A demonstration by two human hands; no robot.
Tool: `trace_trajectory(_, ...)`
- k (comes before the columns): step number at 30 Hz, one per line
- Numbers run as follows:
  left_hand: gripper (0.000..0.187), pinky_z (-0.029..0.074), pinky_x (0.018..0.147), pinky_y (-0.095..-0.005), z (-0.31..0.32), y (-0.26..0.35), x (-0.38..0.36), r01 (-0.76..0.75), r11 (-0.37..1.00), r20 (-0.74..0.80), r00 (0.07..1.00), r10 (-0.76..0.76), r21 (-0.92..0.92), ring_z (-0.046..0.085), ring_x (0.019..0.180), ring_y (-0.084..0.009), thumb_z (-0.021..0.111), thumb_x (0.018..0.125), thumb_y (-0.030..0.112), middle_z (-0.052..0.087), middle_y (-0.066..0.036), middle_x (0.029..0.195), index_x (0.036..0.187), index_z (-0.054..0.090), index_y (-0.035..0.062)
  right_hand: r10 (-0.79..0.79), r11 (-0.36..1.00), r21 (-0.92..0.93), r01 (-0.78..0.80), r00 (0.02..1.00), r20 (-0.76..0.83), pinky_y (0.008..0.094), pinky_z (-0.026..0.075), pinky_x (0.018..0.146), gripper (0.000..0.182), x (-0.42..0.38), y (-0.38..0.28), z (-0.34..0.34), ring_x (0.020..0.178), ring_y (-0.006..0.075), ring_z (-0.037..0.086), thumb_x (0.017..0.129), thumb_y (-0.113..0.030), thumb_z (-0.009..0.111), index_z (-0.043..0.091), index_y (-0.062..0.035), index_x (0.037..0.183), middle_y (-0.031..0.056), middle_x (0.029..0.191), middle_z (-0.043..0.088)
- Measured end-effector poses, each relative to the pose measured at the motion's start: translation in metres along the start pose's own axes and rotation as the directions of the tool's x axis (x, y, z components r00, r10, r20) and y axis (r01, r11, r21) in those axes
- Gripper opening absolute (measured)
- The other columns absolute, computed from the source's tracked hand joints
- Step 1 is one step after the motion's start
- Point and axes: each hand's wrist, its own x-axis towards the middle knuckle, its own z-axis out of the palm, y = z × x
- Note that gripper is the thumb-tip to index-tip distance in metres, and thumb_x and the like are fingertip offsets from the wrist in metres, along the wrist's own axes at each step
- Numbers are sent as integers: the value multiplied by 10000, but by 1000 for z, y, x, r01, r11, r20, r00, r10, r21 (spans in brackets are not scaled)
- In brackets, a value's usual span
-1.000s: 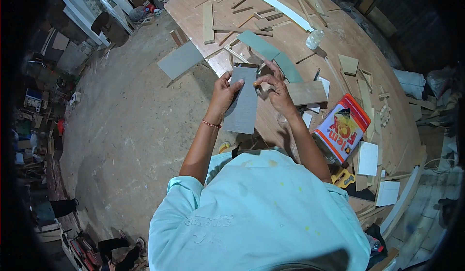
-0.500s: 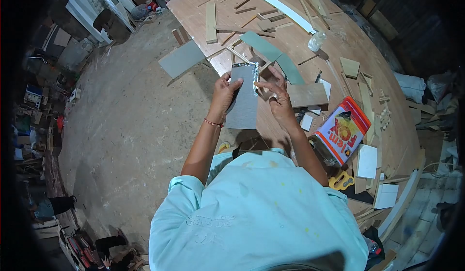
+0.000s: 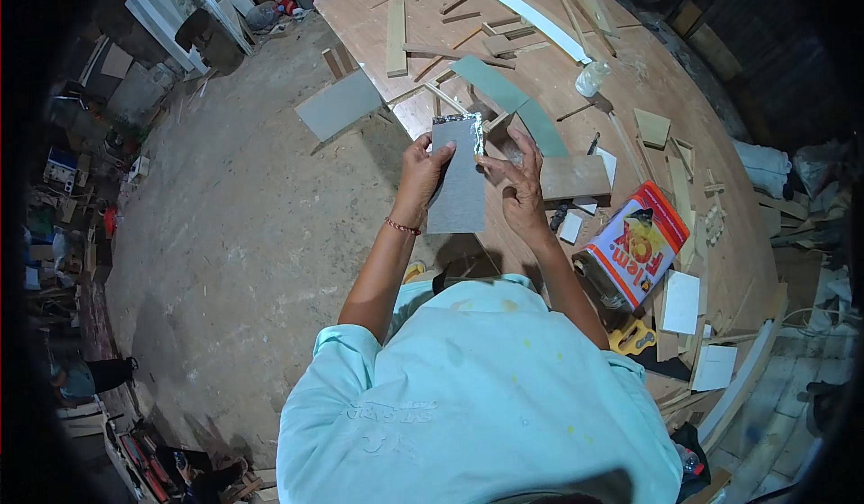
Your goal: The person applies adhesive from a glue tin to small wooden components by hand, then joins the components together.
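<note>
My left hand [image 3: 418,175] grips a grey rectangular panel [image 3: 457,198] by its left edge, thumb on the face. A shiny, wet-looking strip [image 3: 478,135] runs along the panel's top and right edges. At the right edge, a fingertip of my right hand [image 3: 520,184] touches or nearly touches this strip. The other fingers of that hand are raised and spread, and I make out nothing held in them. Behind the panel, thin wooden strips [image 3: 443,99] and a curved green piece [image 3: 504,94] rest on the table.
The wooden table [image 3: 360,9] carries a glue can [image 3: 641,243] marked Fox, a plastic bottle [image 3: 591,78], a yellow-handled saw [image 3: 633,336] and several wood offcuts. A grey board [image 3: 339,106] juts past the table's left edge. A person [image 3: 85,378] is at the far lower left.
The panel has risen slightly, still in my left hand. My right hand stays at its right edge, with its fingers shifted a little. At lower left, a person's leg has moved.
</note>
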Motion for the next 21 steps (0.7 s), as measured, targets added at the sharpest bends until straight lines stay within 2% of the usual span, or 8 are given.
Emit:
trace_trajectory(4, 259, 469, 622, -221, -4, 0, 2, -16, 999, 4, 1000, 16, -43, 577, 677, -107, 577, 784, 62, 610, -81, 835, 1007, 507, -52, -101, 982, -160, 98, 995, -8, 457, 196, 1025, 747, -1, 2, 4, 1235, 364, 213, 536, 203, 386, 598, -273, 1071, 113, 1326, 290)
trace_trajectory(6, 263, 468, 610, -220, -11, 1, 5, 24, 999, 28, 999, -24, 31, 576, 661, -107, 586, 781, 76, 608, -78, 810, 993, 510, -60, -115, 932, -343, 116, 993, 25, 458, 233, 997, 763, -4, -5, 2, 1238, 367, 199, 575, 191, 429, 568, -340, 1105, 100, 1340, 260)
trace_trajectory(7, 263, 468, 610, -220, -12, 2, 5, 25, 999, 28, 999, -26, 30, 576, 661, -107, 586, 781, 76, 608, -78, 810, 993, 510, -60, -114, 932, -343, 116, 993, 26, 458, 233, 997, 763, -4, -4, 1, 1238, 367, 199, 575, 191, 429, 568, -340, 1105, 100, 1340, 260)
trace_trajectory(9, 261, 468, 600, -219, -14, 4, 5, 71, 995, 62, 995, -75, 74, 574, 647, -106, 593, 779, 88, 606, -77, 800, 975, 519, -68, -176, 845, -502, 182, 983, 60, 444, 261, 969, 791, -6, -2, -2, 1242, 362, 189, 590, 180, 444, 541, -402, 1117, 81, 1355, 229)
trace_trajectory(13, 258, 467, 596, -218, -18, 2, 10, 89, 993, 59, 994, -93, 73, 570, 644, -102, 600, 780, 90, 605, -74, 800, 967, 526, -71, -236, 835, -496, 239, 969, 71, 443, 269, 954, 771, -7, 3, -11, 1245, 354, 182, 610, 154, 464, 535, -427, 1111, 70, 1358, 223)
trace_trajectory(15, 261, 466, 608, -211, -18, 1, 9, 68, 991, 94, 992, -79, 112, 556, 666, -80, 604, 787, 134, 596, -49, 828, 976, 542, -35, -246, 814, -511, 276, 961, 127, 467, 234, 1017, 799, -7, 1, -16, 1252, 371, 158, 525, 192, 454, 576, -373, 1077, 108, 1335, 217)
trace_trajectory(19, 257, 466, 616, -208, -14, -2, 8, 94, 989, 73, 992, -103, 116, 558, 671, -78, 603, 789, 133, 596, -48, 833, 977, 543, -31, -282, 811, -498, 307, 951, 126, 473, 228, 1018, 770, -8, 4, -22, 1252, 375, 157, 530, 186, 448, 588, -350, 1065, 117, 1339, 214)
trace_trajectory(21, 248, 466, 599, -216, -14, -5, 9, 102, 991, 52, 993, -107, 85, 572, 651, -100, 597, 786, 74, 608, -70, 813, 985, 523, -55, -281, 845, -443, 299, 954, 106, 486, 208, 1023, 725, -9, 7, -23, 1254, 382, 152, 537, 181, 430, 600, -305, 1047, 131, 1345, 208)
